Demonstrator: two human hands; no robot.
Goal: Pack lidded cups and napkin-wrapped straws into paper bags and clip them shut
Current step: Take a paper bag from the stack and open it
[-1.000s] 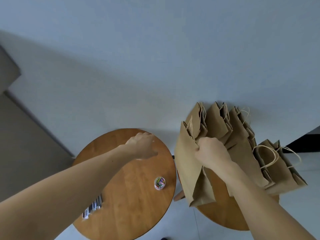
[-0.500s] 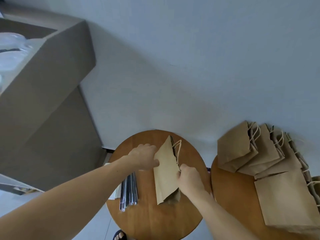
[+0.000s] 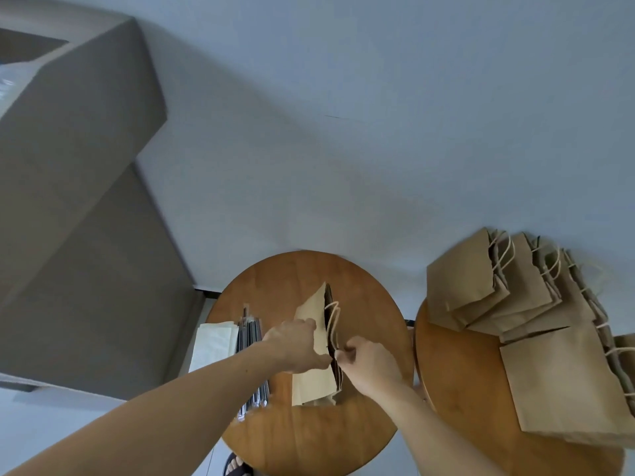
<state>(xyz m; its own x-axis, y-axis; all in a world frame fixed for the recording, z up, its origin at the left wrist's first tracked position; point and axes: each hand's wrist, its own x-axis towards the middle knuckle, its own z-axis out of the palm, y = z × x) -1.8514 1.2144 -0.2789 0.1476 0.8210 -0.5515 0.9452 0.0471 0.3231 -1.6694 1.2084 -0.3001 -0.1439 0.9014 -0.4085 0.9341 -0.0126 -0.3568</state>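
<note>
Wall (image 3: 378, 132) fills most of my feed, pale and plain, with a grey cabinet block (image 3: 75, 201) stepping down the left side. Below it I see two round wooden tops side by side. The middle surface (image 3: 309, 434) is the one I am working over, and the right surface (image 3: 460, 389) nearly touches it. On the right surface lies a fanned stack of brown bags (image 3: 508, 297), flat and overlapping, their twine handles pointing right.

The paper bag (image 3: 311, 376) I am handling is over the middle surface, flattened. Its mouth shows as a narrow dark slit facing right, with a twine loop curling out of it. I cannot tell whether its base rests on the wood.

My left hand (image 3: 295, 345) has its grip clamped on the bag's left panel at the mouth edge, fingers curled over the paper. My right hand (image 3: 371, 365) has its grip pinched on the opposite edge of the mouth, by the handle.

Left of the bag, a white napkin stack (image 3: 213, 345) overhangs the rim of the middle surface. A bundle of dark straws (image 3: 252, 334) lies just beside it, partly hidden by my left forearm. A sandalled foot (image 3: 237, 467) shows on the floor below the rim.
</note>
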